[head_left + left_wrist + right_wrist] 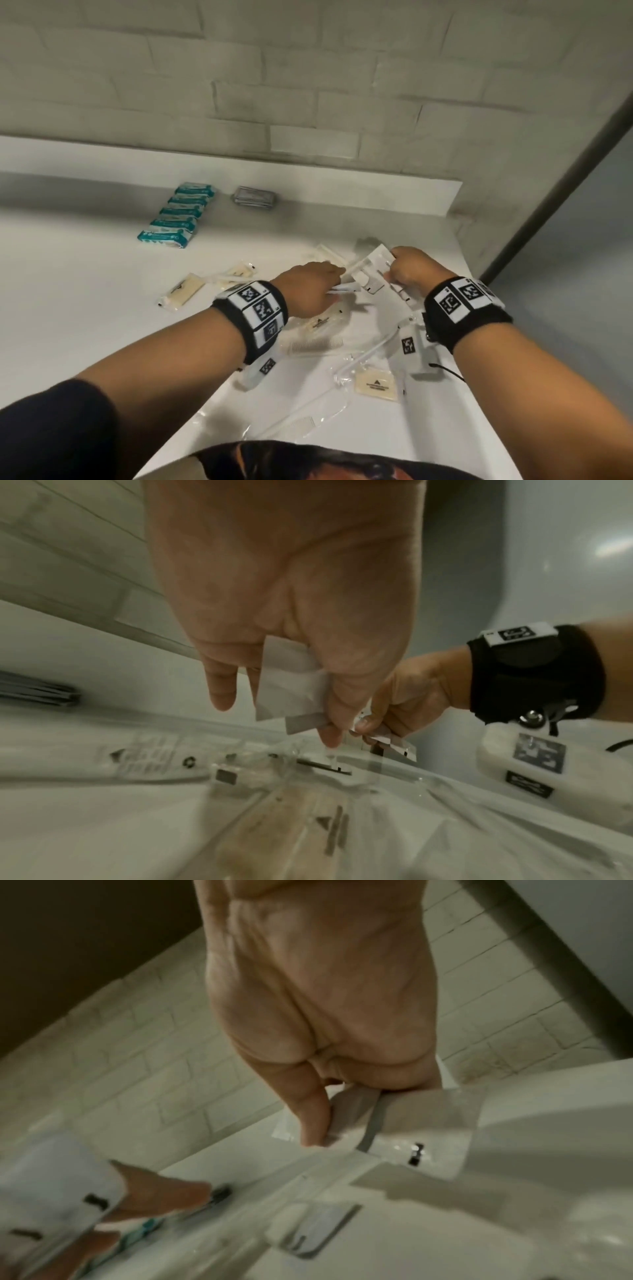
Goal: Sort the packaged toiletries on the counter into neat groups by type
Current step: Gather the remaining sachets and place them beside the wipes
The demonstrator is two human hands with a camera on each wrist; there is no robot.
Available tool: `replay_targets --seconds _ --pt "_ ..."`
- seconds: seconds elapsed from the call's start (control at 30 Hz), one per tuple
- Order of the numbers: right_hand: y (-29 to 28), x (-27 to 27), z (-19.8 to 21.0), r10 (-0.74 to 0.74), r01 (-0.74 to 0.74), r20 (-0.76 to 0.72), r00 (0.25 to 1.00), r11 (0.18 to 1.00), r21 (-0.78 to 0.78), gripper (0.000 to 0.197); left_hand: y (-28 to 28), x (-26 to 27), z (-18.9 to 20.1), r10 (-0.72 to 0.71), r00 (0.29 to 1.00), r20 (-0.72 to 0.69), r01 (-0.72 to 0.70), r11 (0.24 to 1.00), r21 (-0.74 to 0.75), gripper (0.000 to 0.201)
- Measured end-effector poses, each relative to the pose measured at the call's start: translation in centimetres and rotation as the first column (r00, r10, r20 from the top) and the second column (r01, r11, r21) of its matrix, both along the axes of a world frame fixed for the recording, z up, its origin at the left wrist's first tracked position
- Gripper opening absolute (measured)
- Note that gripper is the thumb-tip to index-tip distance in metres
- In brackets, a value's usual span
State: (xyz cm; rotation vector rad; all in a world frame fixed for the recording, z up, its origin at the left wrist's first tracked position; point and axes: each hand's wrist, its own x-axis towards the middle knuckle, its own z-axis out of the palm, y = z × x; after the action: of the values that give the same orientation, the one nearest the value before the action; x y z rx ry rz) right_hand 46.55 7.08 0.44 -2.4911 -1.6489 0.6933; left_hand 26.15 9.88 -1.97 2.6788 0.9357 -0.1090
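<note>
Both hands grasp flat white paper sachets — left hand pinching, right hand clenched round several; likely light, floppy, slippery; best held by edges.

Packets left of tin

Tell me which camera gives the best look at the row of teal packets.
The head view. There the teal packets lie in a neat, overlapping row on the counter, unobstructed and fairly sharp. The right wrist view catches only a blurred teal sliver near the bottom left corner. The left wrist view does not show them.
</note>
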Motion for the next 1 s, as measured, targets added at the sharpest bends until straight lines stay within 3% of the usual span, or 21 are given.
replay_targets --seconds 0.13,0.23,0.33,0.47,0.57,0.67,0.73,0.8,0.83,0.9,0.93,1.0 --pt "0.7 0.4 -0.3 0.013 -0.009 0.036 0.999 0.994 -0.112 0.036 1.4 3.7 0.0 -0.147 0.965 -0.216 0.157 0.987 0.029 0.052" --pt "1.3 -0.1 -1.0 0.109 -0.091 0.119 0.987 0.985 -0.146 0.035 2.6 5.1 -0.3 -0.096 0.939 -0.329 0.103 0.995 0.006 0.051" --pt "1.8 -1.2 -1.9 0.234 -0.208 0.179 0.956 0.966 -0.153 0.039 3.6 4.9 -0.1 -0.062 0.932 -0.356 0.074 0.997 0.020 0.043" --pt "2.3 -2.2 -2.3 0.313 -0.254 0.273 0.910 0.939 -0.230 0.041 3.5 3.2 -0.3 0.005 0.954 -0.299 -0.001 1.000 0.012 0.032" --pt "2.3 -2.5 -2.1 0.331 -0.257 0.252 0.909 0.923 -0.285 0.040 2.8 1.5 -0.3 0.128 0.973 -0.194 -0.142 0.988 -0.063 0.017" --pt "1.9 -2.1 -1.4 0.332 -0.245 0.229 0.915 0.908 -0.339 0.039 2.1 0.1 0.2 0.274 0.961 -0.021 -0.274 0.950 -0.152 0.020" --pt "1.5 -1.6 -0.1 0.248 -0.192 0.187 0.950 0.942 -0.275 0.032 1.8 -0.9 0.3 0.467 0.856 0.222 -0.378 0.858 -0.348 0.019" --pt "1.0 -1.0 1.4 0.071 -0.071 -0.004 0.997 0.996 -0.060 0.021 1.2 -1.3 0.6 0.667 0.617 0.418 -0.329 0.701 -0.632 0.024" --pt "0.7 -1.2 2.1 0.043 -0.034 -0.174 0.984 0.998 0.058 0.017 0.7 -1.5 0.9 0.725 0.520 0.452 -0.256 0.637 -0.727 0.028" --pt "-0.1 -2.7 3.8 0.100 -0.027 -0.528 0.844 0.989 0.145 0.015 -0.3 -1.5 1.7 0.781 0.408 0.472 -0.044 0.534 -0.845 0.035" --pt "-0.2 -3.7 4.3 0.146 -0.068 -0.586 0.797 0.986 0.152 0.018 -0.8 -1.3 2.3 0.800 0.373 0.470 0.069 0.481 -0.874 0.038" --pt "-0.5 -6.1 4.6 0.223 -0.169 -0.486 0.845 0.974 0.152 0.021 -1.6 -1.1 3.0 0.827 0.310 0.468 0.219 0.417 -0.882 0.035"
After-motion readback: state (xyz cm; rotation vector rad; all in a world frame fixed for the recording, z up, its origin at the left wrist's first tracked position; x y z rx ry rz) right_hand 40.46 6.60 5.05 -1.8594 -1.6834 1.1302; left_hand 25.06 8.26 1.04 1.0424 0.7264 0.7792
